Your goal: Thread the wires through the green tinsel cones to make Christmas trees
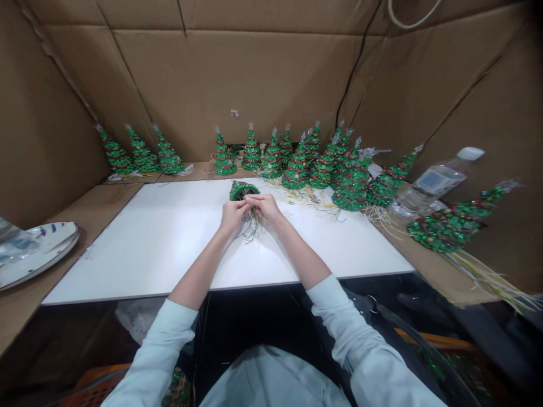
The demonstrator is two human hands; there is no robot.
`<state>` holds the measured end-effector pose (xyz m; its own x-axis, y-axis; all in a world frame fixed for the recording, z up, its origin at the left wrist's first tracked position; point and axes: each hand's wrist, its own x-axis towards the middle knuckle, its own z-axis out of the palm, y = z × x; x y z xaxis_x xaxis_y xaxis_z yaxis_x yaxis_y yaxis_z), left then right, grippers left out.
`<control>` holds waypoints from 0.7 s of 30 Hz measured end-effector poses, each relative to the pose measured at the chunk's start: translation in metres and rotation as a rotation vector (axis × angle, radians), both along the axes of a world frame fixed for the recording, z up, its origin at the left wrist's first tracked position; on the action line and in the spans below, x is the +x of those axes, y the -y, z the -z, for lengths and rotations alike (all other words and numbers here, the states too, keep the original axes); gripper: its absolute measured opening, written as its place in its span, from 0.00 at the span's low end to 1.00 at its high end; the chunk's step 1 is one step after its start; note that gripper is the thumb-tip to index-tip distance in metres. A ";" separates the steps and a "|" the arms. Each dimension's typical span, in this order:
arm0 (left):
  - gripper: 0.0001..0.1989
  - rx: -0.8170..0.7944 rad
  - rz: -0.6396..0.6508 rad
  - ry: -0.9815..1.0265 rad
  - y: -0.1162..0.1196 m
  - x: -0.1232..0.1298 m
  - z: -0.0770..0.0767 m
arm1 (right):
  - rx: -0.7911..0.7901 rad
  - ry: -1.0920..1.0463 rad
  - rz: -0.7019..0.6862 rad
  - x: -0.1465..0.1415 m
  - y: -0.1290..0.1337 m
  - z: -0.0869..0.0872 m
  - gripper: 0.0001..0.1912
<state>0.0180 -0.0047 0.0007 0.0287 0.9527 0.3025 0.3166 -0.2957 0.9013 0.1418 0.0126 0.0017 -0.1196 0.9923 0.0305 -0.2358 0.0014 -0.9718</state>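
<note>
My left hand point(232, 217) and my right hand point(265, 207) meet at the middle of a white board point(169, 260). Their fingertips pinch pale raffia-like strands point(253, 225) that hang from the open base of a small green tinsel Christmas tree point(245, 190). The tree lies tipped over, with its base facing me and partly hidden by my fingers. Several finished green-and-red beaded trees point(297, 168) stand in a row just past the board, with loose strands point(309, 198) scattered at their feet.
Brown cardboard walls point(237, 73) surround the work surface. A plastic water bottle point(436, 182) and a larger tree point(449, 226) lie at the right. A white plate point(42, 251) sits at the left. Orange crates point(436, 341) show below the board's front edge.
</note>
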 end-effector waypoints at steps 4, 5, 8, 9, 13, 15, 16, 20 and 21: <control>0.12 -0.024 -0.023 0.099 -0.006 -0.002 0.004 | 0.064 0.065 0.024 -0.003 0.001 0.000 0.20; 0.12 -0.039 -0.032 0.156 -0.008 -0.003 0.004 | 0.089 0.095 0.038 -0.003 0.002 -0.001 0.19; 0.14 -0.069 -0.090 0.359 -0.012 -0.006 0.004 | 0.158 0.249 0.073 -0.001 0.007 -0.005 0.16; 0.14 -0.076 -0.108 0.423 -0.013 -0.007 0.003 | 0.179 0.332 0.067 0.001 0.010 -0.006 0.14; 0.14 -0.090 -0.135 0.571 -0.013 -0.009 -0.002 | 0.301 0.821 -0.034 0.009 0.018 -0.009 0.07; 0.13 -0.076 -0.139 0.573 -0.012 -0.009 -0.005 | 0.365 1.013 -0.034 0.011 0.021 -0.009 0.08; 0.13 -0.070 -0.141 0.563 -0.011 -0.009 -0.006 | 0.389 1.075 -0.025 0.011 0.022 -0.008 0.10; 0.14 -0.070 -0.156 0.516 -0.009 -0.009 -0.010 | 0.483 1.220 -0.032 0.010 0.024 -0.008 0.17; 0.14 -0.071 -0.161 0.510 -0.009 -0.009 -0.010 | 0.508 1.251 -0.034 0.009 0.025 -0.008 0.16</control>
